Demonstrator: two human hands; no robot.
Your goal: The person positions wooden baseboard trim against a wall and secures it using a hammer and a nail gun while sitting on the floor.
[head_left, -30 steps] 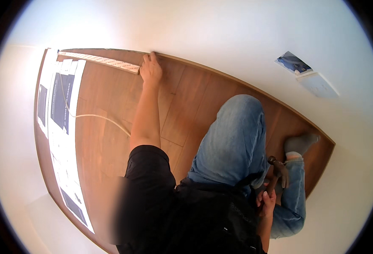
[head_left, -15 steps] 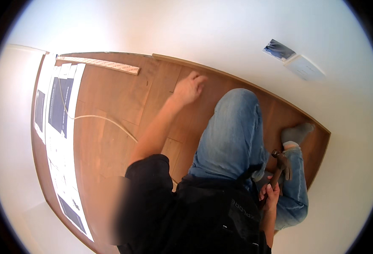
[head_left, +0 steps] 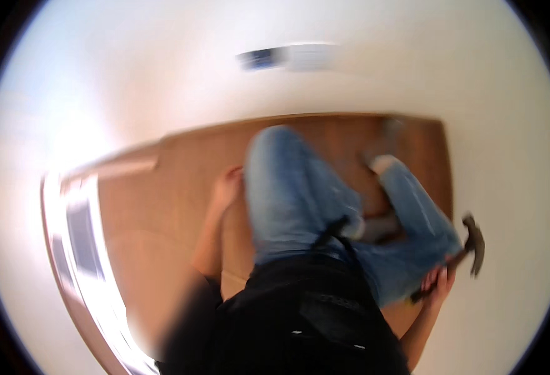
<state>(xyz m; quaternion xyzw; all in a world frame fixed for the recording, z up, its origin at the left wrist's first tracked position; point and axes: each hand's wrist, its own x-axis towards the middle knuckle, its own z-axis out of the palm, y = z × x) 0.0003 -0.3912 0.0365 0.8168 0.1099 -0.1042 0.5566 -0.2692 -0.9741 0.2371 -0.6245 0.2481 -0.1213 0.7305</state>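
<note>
Pretty blurry shot, but the person's right hand point(head_left: 437, 282) is wrapped around a hammer point(head_left: 456, 256), held out past the right knee, head end pointing up and away over the white underlay point(head_left: 506, 187). The left hand point(head_left: 228, 187) rests flat on the wood floor point(head_left: 162, 212) right beside the left knee of the jeans point(head_left: 294, 194), holding nothing. Hands are well apart. A pale plank point(head_left: 115, 169) lies further left.

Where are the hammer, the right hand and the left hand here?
hammer point(head_left: 473, 244): head view, on its dark metal head.
right hand point(head_left: 439, 281): head view, fingers around the handle.
left hand point(head_left: 226, 187): head view, back of hand, on wooden floor point(head_left: 162, 206).
</note>
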